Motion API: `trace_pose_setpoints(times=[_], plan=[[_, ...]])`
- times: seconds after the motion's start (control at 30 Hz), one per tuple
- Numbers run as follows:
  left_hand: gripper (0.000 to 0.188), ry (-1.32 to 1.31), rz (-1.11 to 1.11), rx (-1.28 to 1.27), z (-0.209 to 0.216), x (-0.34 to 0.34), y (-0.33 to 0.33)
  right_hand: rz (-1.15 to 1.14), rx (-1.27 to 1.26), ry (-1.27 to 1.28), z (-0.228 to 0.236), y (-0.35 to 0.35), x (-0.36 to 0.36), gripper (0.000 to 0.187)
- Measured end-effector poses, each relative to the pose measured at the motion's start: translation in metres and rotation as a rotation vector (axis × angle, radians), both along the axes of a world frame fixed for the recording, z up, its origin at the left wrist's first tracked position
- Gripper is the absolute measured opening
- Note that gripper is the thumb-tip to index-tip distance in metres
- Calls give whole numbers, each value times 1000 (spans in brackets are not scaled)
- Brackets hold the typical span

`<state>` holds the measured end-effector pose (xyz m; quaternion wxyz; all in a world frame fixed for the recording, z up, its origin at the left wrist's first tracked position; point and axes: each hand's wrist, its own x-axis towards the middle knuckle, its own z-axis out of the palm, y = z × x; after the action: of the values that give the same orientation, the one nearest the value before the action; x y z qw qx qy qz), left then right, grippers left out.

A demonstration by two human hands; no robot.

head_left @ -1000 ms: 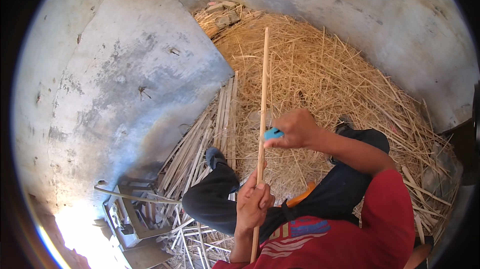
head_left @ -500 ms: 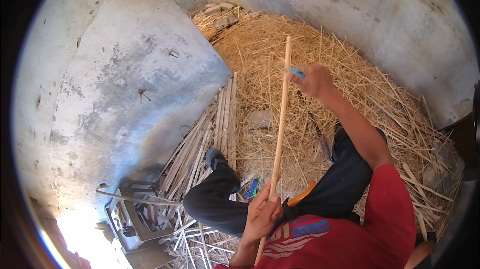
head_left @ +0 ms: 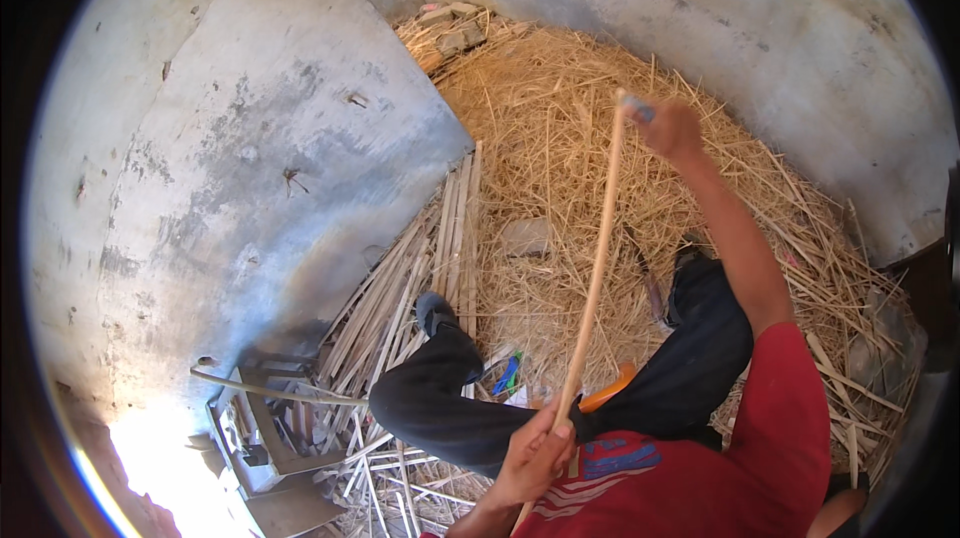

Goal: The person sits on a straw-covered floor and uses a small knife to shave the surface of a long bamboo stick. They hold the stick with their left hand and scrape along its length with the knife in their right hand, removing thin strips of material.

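My left hand (head_left: 540, 453) is closed round the lower part of a long, pale, slightly bowed bamboo-like strip (head_left: 598, 268), close to my red shirt. The strip rises away from me between my bent knees. At its far end my right hand (head_left: 670, 130) is closed on a small blue-grey tool (head_left: 637, 108), which meets the strip near the tip. Motion smears the tool, and its blade or working edge cannot be made out. The strip's lower end passes beneath my left hand by the shirt.
Straw-like shavings (head_left: 560, 153) cover the floor ahead. Long strips (head_left: 455, 228) lie stacked left of my foot, beside a wooden frame (head_left: 265, 408). A flat brick (head_left: 525, 236), a blue-green object (head_left: 508, 375) and an orange object (head_left: 608, 388) lie near my legs. Grey walls (head_left: 270, 128) curve around.
My right hand has moved farther out and to the right, bringing the tool near the strip's tip. The strip leans more to the right; my left hand has shifted slightly right and nearer me.
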<state>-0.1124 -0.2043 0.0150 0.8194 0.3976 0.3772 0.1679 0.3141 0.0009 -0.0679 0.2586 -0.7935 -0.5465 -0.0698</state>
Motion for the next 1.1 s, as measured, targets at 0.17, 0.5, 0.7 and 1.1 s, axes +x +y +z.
trace_pose_setpoints(times=[0.17, 0.5, 0.7, 1.1], plan=[[54, 33, -55, -77, 8, -17, -16, -386, 62, 227, -34, -23, 125, 88], [37, -228, 285, -34, -31, 13, 58, 550, -50, 261, 34, -72, -118, 55], [29, -231, 263, -33, -14, 32, 70, 741, 176, 99, 28, -90, -163, 66], [28, -202, 242, -31, -17, 37, 67, 766, 265, -32, 17, -73, -151, 68]])
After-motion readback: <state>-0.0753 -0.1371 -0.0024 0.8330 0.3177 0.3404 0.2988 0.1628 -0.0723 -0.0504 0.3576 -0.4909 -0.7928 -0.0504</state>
